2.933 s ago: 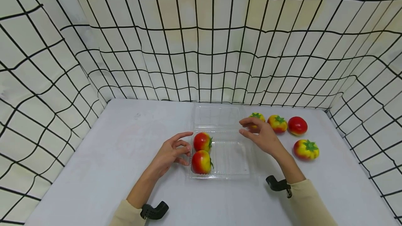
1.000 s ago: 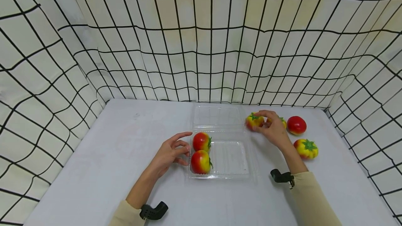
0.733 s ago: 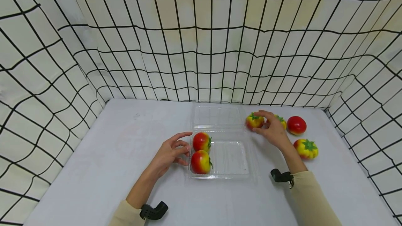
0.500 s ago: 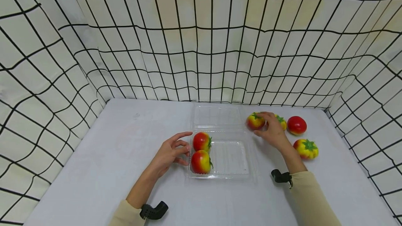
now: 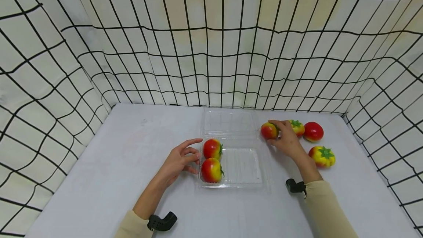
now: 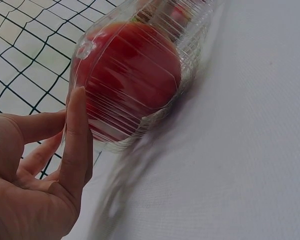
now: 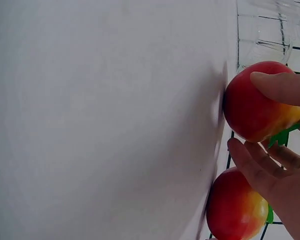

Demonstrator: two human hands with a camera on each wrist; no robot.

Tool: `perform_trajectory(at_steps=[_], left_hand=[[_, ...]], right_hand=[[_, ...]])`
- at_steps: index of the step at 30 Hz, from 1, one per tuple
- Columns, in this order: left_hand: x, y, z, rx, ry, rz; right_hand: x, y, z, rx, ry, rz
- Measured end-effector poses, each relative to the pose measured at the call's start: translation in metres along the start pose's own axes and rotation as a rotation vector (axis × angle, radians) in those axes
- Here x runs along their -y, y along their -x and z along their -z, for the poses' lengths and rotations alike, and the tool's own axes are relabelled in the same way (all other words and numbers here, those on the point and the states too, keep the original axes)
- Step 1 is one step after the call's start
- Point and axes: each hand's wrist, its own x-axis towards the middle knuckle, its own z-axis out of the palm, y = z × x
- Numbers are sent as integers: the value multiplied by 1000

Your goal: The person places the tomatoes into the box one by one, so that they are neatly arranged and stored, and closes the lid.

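In the head view my right hand (image 5: 286, 138) holds a red-and-yellow tomato (image 5: 269, 130) with a green leafy top, just right of the clear plastic clamshell box (image 5: 241, 166). The right wrist view shows my thumb lying on this tomato (image 7: 255, 105), with the other fingers around its leafy side. My left hand (image 5: 180, 161) stays at the box's left side, its fingers loosely bent. In the left wrist view its fingertips touch the clear wall (image 6: 112, 120). Two tomatoes (image 5: 212, 149) lie in the left part of the box, one behind the other.
Right of my right hand lie a partly hidden tomato (image 5: 298, 127), a red one (image 5: 313, 131) and a nearer yellow-red one (image 5: 322, 157). The box's lid (image 5: 229, 121) is folded back. Black-and-white grid cloth (image 5: 223, 47) walls the white table (image 5: 142, 131).
My right hand has come to the leftmost loose tomato and taken hold of it. The tomato has turned, its leafy top now facing right toward my palm. My left hand has stayed put.
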Motion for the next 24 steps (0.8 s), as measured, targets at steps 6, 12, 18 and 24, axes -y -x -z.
perform_trajectory(at_steps=[6,12,18,24], left_hand=[[-1,0,0,2,6,1],[-1,0,0,6,16,1],[-1,1,0,12,21,-1],[0,0,1,15,25,-4]], right_hand=[[-2,1,2,4,-3,-8],[-1,3,3,-11,-15,-8],[1,5,6,-41,-50,11],[3,8,10,-46,-62,2]])
